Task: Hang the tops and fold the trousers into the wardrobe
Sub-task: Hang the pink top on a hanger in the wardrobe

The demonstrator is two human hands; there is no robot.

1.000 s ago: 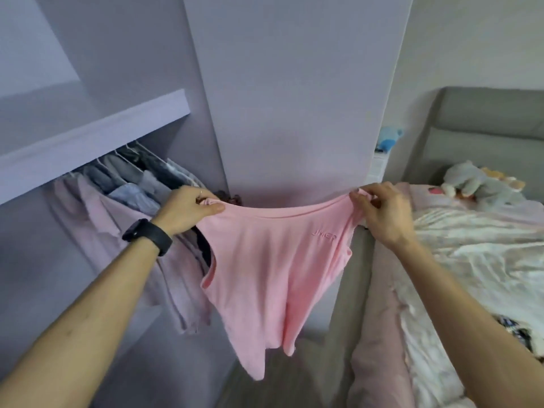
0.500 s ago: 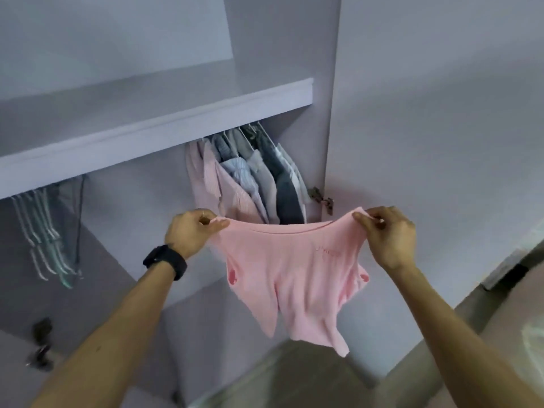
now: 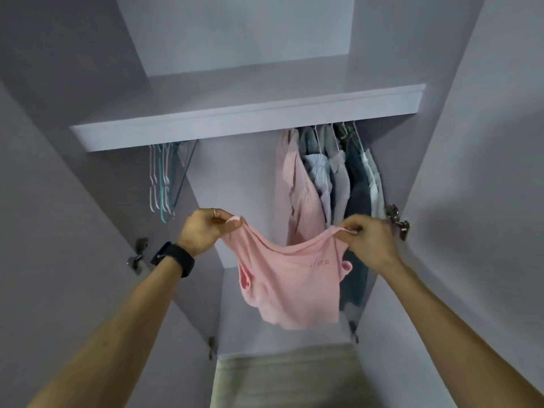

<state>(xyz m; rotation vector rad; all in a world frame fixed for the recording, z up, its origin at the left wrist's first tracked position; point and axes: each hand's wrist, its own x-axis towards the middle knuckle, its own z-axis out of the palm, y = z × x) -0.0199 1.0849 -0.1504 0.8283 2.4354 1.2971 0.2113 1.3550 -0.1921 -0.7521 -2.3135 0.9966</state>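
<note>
I had both hands up in front of the open wardrobe (image 3: 235, 172), with the pink top (image 3: 285, 278) stretched between them. My left hand (image 3: 206, 231) had its fingers curled and pinched one shoulder of the top between thumb and fingertips. A ring (image 3: 215, 212) showed on one finger and a black watch (image 3: 173, 259) sat on the wrist. My right hand (image 3: 369, 242) pinched the other shoulder the same way, fingers bent round the fabric. The neckline sagged in a shallow curve between the two grips, and the body of the top hung free in the air below. I could not tell whether it brushed the clothes behind it. Small lettering showed on the chest, too blurred for me to read.

The top was in front of the hanging space, below the shelf (image 3: 247, 119) and not on any hanger. Behind my right hand, a row of hung clothes (image 3: 332, 178) filled the right part of that space: a pale pink striped shirt at the left end, then light blue, grey and dark pieces. Well to the left, under the same shelf, a bunch of bare hangers (image 3: 162, 181), white and teal, hung together. The right hinge (image 3: 399, 222) sat just beside my right hand, and the left hinge (image 3: 138, 254) was near my left wrist. A beige strip of floor (image 3: 285, 378) lay at the bottom.
</note>
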